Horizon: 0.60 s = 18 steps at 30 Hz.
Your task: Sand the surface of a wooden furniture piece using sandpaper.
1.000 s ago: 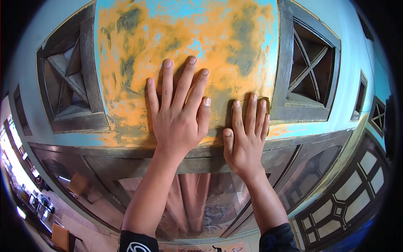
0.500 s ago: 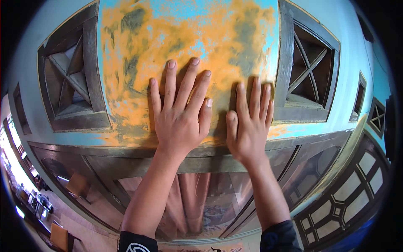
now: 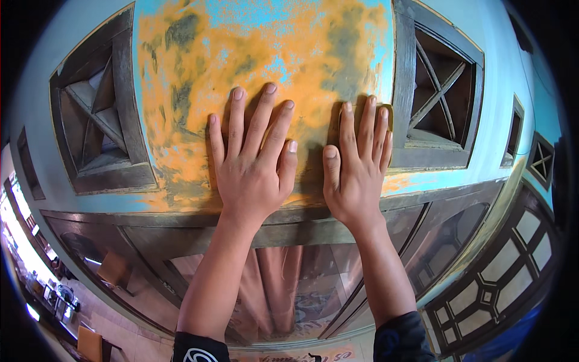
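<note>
Both my hands are raised against a wall panel (image 3: 199, 66) patched in orange, grey and light blue. My left hand (image 3: 250, 178) lies flat on its lower middle, fingers spread, thumb out to the right. My right hand (image 3: 359, 175) rests to the right of it, fingers stretched upward and pressed flat over a thin, dark, yellowish-edged sheet (image 3: 389, 116). Only a strip of that sheet shows past the fingertips and along the little finger; its kind is hard to make out. What lies under my left palm is hidden.
Dark wooden vents with crossed bars flank the panel, a left vent (image 3: 96, 114) and a right vent (image 3: 440, 90). A wooden ledge (image 3: 289, 217) runs below, above glass panes with a pinkish curtain (image 3: 280, 283). A panelled door (image 3: 491, 289) stands at lower right, a chair (image 3: 89, 344) at lower left.
My right hand has slid a little up and to the right on the panel, and more of the sheet's edge shows. My left hand has barely moved. The view has shifted slightly.
</note>
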Each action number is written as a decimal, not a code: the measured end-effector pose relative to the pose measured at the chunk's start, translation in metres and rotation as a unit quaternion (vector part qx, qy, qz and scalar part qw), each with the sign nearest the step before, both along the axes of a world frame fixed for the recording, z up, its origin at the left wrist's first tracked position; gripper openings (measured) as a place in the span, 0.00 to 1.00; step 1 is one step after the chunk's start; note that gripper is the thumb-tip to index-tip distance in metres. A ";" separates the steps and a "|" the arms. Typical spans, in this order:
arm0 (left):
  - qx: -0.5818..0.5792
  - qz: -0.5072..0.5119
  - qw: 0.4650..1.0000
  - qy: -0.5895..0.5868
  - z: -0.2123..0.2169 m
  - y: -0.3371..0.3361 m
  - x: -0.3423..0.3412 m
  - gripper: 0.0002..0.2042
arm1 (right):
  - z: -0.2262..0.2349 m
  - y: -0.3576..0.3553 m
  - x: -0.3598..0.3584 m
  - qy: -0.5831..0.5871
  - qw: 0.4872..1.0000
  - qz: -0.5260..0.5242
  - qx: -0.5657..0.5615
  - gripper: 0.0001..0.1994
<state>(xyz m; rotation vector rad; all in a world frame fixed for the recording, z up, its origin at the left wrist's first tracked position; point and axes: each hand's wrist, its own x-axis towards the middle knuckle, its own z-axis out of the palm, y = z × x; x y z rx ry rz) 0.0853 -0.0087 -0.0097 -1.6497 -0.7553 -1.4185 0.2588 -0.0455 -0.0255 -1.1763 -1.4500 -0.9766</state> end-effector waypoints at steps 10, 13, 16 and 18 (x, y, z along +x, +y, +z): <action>-0.002 0.003 1.000 0.000 -0.001 0.000 0.002 0.23 | -0.003 0.005 -0.003 0.008 1.000 -0.001 0.023 0.31; -0.002 0.005 1.000 0.001 0.000 -0.001 0.000 0.23 | -0.007 0.005 -0.003 0.014 1.000 0.004 0.020 0.31; -0.004 0.014 1.000 0.007 -0.001 -0.002 -0.002 0.23 | -0.039 0.004 -0.006 0.014 1.000 -0.003 -0.003 0.31; -0.005 0.019 1.000 0.014 0.000 -0.003 -0.001 0.24 | -0.032 0.002 -0.006 0.012 1.000 -0.013 -0.005 0.31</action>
